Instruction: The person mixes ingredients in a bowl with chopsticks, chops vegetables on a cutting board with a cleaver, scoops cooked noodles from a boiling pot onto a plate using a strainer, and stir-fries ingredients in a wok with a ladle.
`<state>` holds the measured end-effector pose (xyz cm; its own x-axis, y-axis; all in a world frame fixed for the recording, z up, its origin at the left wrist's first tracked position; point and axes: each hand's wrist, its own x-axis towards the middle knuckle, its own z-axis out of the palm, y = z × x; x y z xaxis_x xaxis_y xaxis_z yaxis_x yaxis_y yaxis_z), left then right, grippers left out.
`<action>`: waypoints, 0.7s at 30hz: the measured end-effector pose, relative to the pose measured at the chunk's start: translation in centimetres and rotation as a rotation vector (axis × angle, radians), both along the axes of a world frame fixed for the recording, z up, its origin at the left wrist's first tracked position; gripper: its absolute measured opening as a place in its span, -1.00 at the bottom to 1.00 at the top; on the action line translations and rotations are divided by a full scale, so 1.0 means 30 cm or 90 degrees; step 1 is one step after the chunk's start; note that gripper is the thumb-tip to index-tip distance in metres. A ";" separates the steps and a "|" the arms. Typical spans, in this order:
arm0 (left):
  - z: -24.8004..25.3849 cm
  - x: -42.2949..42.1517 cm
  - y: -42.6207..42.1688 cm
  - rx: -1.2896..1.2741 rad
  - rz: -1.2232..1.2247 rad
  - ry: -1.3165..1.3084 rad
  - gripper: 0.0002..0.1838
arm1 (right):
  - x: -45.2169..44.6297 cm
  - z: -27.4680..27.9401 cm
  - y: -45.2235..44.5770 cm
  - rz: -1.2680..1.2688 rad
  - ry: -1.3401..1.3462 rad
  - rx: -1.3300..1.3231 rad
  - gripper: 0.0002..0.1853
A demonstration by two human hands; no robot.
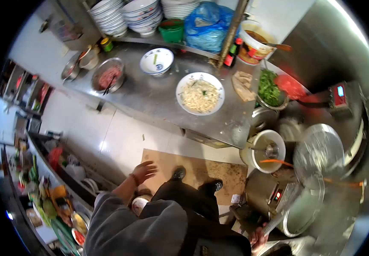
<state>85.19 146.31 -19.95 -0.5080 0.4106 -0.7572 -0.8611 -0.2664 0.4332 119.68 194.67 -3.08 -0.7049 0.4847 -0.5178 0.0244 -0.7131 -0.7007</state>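
Note:
My left hand [145, 172] is held out over the floor with its fingers spread, touching nothing. At the lower right, my right hand [259, 239] is wrapped round the long handle of a large wire strainer [321, 147]. The strainer's round mesh is somewhat blurred and has pale bits in its middle. Below the mesh is a large metal pot [306, 209]. On the steel counter stands a white patterned bowl [200, 94] filled with pale food, perhaps noodles, with a bit of green on it. Behind it sits another white bowl [156, 60] with a green piece inside.
Stacked bowls [139, 15] and a blue plastic bag [208, 25] fill the shelf. A steel bowl of minced meat [109, 74] stands left on the counter. A white bucket [263, 149] with a ladle, greens [270, 87] and a tub of sauce [253, 42] are at right. Cardboard [231, 175] covers the floor.

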 end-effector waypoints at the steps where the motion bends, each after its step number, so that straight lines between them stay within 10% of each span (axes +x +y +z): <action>1: 0.001 0.013 -0.059 -0.035 0.019 -0.004 -0.56 | -0.121 0.086 -0.097 0.021 -0.015 0.058 -0.55; 10: 0.097 0.028 -0.152 -0.083 0.036 0.029 -0.53 | -0.649 0.151 -0.426 0.237 -0.184 0.288 -0.77; 16: 0.031 0.062 -0.148 -0.152 0.064 0.017 -0.54 | -0.688 0.118 -0.453 0.339 -0.232 0.762 -0.71; 21: -0.040 0.018 -0.060 -0.152 0.029 0.013 -0.56 | -0.658 0.202 -0.405 0.234 -0.147 0.247 -0.59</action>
<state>85.72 144.51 -21.15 -0.5381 0.1974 -0.8194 -0.8408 -0.1933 0.5056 99.92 182.51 2.99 -0.7531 0.4146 -0.5108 0.4044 -0.3208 -0.8565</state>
